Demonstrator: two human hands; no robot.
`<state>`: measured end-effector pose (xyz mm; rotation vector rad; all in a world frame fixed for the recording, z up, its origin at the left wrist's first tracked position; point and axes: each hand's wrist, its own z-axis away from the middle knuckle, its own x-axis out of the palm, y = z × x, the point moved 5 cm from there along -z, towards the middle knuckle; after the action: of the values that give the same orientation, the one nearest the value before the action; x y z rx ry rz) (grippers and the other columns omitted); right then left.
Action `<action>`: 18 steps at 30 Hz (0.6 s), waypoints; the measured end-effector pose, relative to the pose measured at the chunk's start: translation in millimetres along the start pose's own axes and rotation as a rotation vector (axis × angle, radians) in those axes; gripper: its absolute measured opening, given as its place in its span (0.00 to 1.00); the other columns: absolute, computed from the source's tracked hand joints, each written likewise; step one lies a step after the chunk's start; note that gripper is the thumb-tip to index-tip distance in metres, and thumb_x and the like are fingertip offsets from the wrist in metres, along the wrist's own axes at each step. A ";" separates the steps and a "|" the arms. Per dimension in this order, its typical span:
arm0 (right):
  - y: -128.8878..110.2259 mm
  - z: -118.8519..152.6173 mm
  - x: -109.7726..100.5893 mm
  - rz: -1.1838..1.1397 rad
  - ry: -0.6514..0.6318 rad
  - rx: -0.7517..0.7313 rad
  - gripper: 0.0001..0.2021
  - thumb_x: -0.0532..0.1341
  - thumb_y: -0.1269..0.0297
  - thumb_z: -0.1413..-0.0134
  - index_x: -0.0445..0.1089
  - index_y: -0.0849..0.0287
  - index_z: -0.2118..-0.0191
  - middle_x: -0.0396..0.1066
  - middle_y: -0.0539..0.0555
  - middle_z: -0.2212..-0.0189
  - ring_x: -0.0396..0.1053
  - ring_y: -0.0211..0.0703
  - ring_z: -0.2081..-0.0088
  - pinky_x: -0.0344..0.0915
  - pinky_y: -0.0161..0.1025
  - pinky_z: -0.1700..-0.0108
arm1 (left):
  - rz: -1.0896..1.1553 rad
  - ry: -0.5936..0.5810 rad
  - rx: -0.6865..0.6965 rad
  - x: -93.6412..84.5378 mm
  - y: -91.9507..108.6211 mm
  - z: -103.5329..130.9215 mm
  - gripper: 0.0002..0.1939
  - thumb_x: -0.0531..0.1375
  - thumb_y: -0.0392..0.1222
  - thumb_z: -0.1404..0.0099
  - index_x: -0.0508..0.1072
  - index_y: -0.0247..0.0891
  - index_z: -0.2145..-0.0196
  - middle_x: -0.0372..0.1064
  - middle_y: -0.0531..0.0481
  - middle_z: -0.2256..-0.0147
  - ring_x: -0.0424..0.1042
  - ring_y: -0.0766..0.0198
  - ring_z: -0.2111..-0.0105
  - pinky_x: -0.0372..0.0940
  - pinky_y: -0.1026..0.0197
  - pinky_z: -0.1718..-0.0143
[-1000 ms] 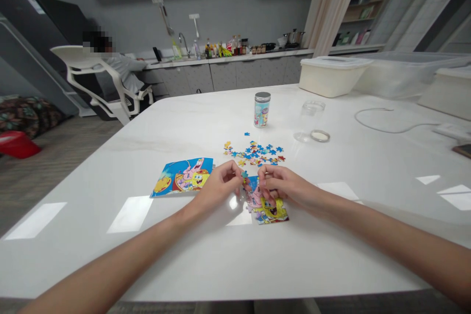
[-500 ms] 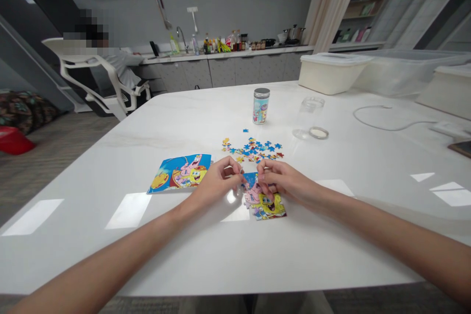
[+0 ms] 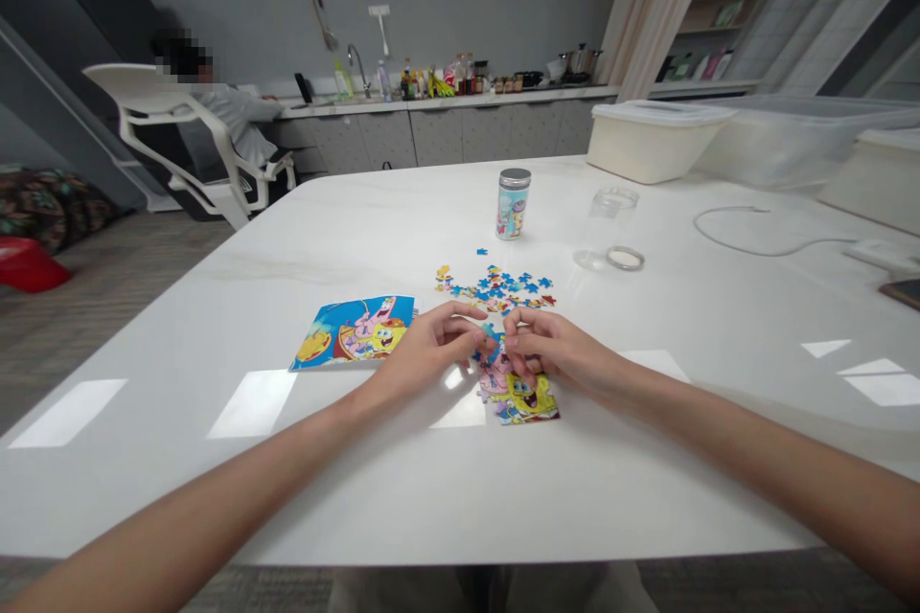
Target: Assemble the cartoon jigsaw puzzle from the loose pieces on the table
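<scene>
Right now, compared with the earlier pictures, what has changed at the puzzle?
The left hand has moved right, toward the right hand, its fingertips now over the joined puzzle section's upper left. Whether it has let go of its small piece is unclear. The right hand, picture sheet and tin stayed put.

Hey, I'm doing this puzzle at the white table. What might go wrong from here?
The joined part may shift or come apart, since the left hand and right hand are working right over it.

The loose pieces lie just beyond your fingers, so a knuckle could scatter them.

The clear jar is hard to see against the white table, so a reach that way might knock it.
</scene>
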<state>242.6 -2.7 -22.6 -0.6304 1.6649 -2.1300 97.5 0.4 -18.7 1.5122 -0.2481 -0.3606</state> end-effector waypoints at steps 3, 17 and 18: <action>1.6 -0.4 -0.9 0.001 -0.004 0.008 0.11 0.63 0.60 0.52 0.59 0.57 0.68 0.64 0.43 0.82 0.61 0.31 0.81 0.56 0.32 0.75 | -0.004 -0.024 -0.025 0.1 -3.0 0.3 0.14 0.61 0.42 0.39 0.69 0.37 0.56 0.75 0.49 0.69 0.71 0.66 0.69 0.64 0.63 0.67; 0.1 0.8 -0.4 0.050 -0.005 0.011 0.13 0.65 0.59 0.54 0.61 0.57 0.66 0.64 0.42 0.83 0.61 0.32 0.81 0.56 0.32 0.75 | 0.036 -0.112 -0.004 6.9 4.7 4.1 0.12 0.61 0.36 0.41 0.68 0.34 0.58 0.74 0.48 0.67 0.75 0.64 0.69 0.68 0.59 0.64; -0.4 0.8 -0.5 0.054 -0.004 0.002 0.13 0.65 0.60 0.55 0.62 0.57 0.66 0.63 0.42 0.83 0.61 0.32 0.81 0.56 0.32 0.75 | 0.043 -0.119 0.001 7.0 4.9 4.3 0.13 0.61 0.35 0.41 0.67 0.34 0.58 0.74 0.48 0.67 0.75 0.64 0.69 0.68 0.59 0.63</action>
<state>243.5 -3.0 -22.1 -0.5822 1.6582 -2.0914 102.7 -6.2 -14.0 1.4863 -0.3745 -0.4166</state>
